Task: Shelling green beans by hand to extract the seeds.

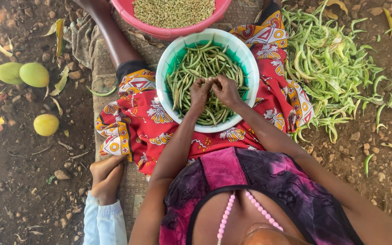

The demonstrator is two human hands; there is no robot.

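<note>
Hands meeting over bowl (169,59) on lap, left hand (200,92) and right hand (226,90) both pinching one bean pod (213,80) between fingertips, pile of empty pods (330,68) on ground right, mangoes (22,74) left

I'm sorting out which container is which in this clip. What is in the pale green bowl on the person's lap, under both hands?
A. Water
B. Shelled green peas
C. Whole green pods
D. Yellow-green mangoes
C: the pale green bowl holds long whole green pods, and the left hand and right hand meet over them, pinching one.
</note>
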